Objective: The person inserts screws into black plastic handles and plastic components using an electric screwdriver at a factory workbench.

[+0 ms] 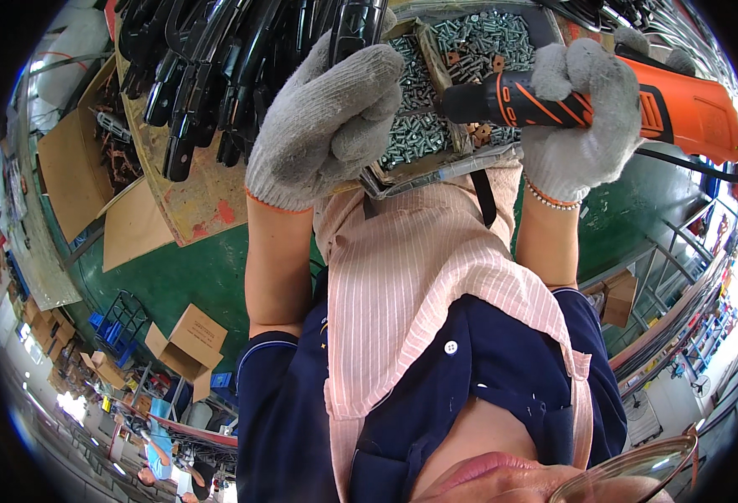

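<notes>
My left hand (327, 121), in a grey knitted glove, has its fingers curled round a glossy black metal part (357, 32) at the top of the view. In my right hand (585, 117), also gloved, lies an orange and black power screwdriver (700, 113). Its black nose points left, toward my left hand, over a tray (448, 173) of small silvery screws (482, 42). A few copper-coloured pieces (479, 134) lie among the screws. The screwdriver's tip and the left fingertips are hard to make out.
Many similar black parts (193, 109) are heaped on the worn wooden table (172, 197) at the left. An open cardboard box (75, 159) stands beside it. A dark cord (696, 166) hangs from the screwdriver. Another person (159, 440) is far off at lower left.
</notes>
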Action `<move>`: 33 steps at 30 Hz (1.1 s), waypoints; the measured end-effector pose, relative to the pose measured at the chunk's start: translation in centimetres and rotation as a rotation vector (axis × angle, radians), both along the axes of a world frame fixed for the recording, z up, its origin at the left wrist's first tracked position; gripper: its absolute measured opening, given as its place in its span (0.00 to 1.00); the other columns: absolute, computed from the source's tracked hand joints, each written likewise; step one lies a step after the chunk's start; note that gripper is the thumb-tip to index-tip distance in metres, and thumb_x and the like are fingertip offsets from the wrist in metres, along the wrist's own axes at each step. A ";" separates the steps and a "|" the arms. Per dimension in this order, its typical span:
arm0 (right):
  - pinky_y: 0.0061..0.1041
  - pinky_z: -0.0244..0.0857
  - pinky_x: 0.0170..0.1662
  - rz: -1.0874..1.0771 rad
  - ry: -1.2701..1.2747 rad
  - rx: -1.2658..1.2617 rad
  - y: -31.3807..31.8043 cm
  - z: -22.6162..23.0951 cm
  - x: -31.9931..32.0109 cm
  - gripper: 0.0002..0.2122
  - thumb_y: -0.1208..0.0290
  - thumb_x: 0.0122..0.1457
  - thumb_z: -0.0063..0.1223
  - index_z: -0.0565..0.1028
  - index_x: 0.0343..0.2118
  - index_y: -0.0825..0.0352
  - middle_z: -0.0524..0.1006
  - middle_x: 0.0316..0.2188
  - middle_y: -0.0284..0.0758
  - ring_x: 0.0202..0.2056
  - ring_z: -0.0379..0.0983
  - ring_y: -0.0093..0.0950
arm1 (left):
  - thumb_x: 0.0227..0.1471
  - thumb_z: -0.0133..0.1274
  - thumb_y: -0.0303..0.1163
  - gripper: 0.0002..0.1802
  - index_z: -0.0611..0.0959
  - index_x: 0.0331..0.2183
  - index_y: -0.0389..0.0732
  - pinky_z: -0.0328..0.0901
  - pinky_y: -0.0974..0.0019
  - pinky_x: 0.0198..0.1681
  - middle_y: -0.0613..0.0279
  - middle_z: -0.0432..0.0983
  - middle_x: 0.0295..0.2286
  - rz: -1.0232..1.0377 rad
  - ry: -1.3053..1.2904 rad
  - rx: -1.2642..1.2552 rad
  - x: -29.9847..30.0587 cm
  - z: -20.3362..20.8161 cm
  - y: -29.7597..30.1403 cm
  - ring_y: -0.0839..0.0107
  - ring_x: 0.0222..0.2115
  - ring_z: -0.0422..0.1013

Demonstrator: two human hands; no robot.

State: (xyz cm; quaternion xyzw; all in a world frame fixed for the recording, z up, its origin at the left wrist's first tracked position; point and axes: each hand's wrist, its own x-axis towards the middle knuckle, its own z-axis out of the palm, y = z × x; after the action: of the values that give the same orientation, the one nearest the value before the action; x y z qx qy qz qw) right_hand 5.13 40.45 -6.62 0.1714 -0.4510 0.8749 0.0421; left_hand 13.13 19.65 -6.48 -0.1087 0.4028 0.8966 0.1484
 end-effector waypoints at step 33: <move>0.21 0.62 0.30 -0.039 -0.350 -0.496 3.1 1.0 -1.5 0.05 0.76 0.58 0.51 0.72 0.35 0.71 0.68 0.22 0.31 0.22 0.61 0.20 | 0.60 0.51 0.45 0.18 0.75 0.25 0.42 0.53 0.76 0.12 0.71 0.63 0.12 0.070 -0.089 -0.016 -0.6 0.5 0.7 0.83 0.10 0.58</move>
State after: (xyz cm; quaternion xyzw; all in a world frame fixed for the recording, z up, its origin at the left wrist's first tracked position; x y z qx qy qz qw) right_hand 3.59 43.57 -5.64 -0.0062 -0.2273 0.9736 0.0209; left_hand 12.51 20.35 -5.99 -0.1634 0.3989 0.8923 0.1338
